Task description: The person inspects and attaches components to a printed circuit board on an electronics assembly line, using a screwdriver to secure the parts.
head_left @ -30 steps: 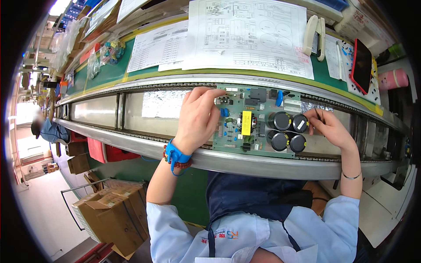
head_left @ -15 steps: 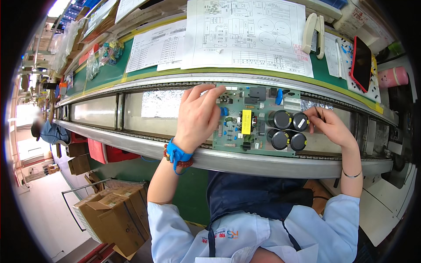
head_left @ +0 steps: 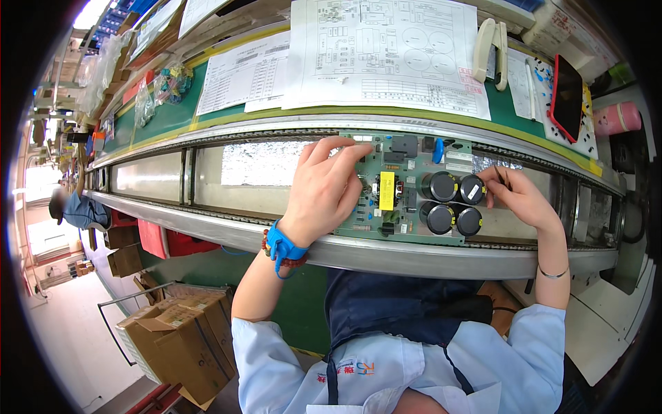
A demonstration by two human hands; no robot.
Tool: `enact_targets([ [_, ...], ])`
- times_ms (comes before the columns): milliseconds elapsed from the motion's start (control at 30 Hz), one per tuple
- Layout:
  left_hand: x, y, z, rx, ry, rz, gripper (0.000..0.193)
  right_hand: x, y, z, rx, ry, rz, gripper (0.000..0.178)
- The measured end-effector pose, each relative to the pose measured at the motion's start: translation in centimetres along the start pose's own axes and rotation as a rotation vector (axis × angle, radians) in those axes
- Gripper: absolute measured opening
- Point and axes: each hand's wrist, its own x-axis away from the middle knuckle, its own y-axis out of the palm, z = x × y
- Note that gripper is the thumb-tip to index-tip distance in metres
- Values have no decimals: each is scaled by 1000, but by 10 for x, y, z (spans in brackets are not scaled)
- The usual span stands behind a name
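A green circuit board (head_left: pixel 414 233) lies across the conveyor rails in front of me. It carries four... several black cylindrical capacitors (head_left: pixel 439 186) on its right half, a yellow-wrapped transformer (head_left: pixel 387 191) mid-board, and a blue disc part (head_left: pixel 438 150) near its far edge. My left hand (head_left: pixel 323 183) is over the board's left end, index finger stretched to the small parts at the far left corner, thumb apart from it. My right hand (head_left: pixel 518 196) is beside the capacitors at the board's right edge, fingers closed on a thin dark object (head_left: pixel 504 179) whose kind I cannot make out.
The metal conveyor rail (head_left: pixel 207 225) runs left to right. Behind it are a printed layout drawing (head_left: pixel 386 62), a stapler-like beige tool (head_left: pixel 491 54), a red-edged phone (head_left: pixel 566 98) and bagged parts (head_left: pixel 172 84). Cardboard boxes (head_left: pixel 186 338) stand at lower left; another person (head_left: pixel 84 207) is far left.
My left hand has shifted right and further over the board, its index finger now reaching onto the far left corner parts. My right hand has stayed nearly still beside the capacitors.
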Motion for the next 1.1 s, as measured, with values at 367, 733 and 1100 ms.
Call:
enact_targets([
  [367, -6, 8, 3, 81, 1, -20, 34, 0, 2, -2, 20, -30, 4, 21],
  [733, -32, 8, 3, 127, -25, 118, 22, 6, -5, -17, 211, -2, 25, 21],
  [1100, -62, 26, -3, -106, 67, -104, 7, 15, -23, -15, 187, -111, 321, 23],
])
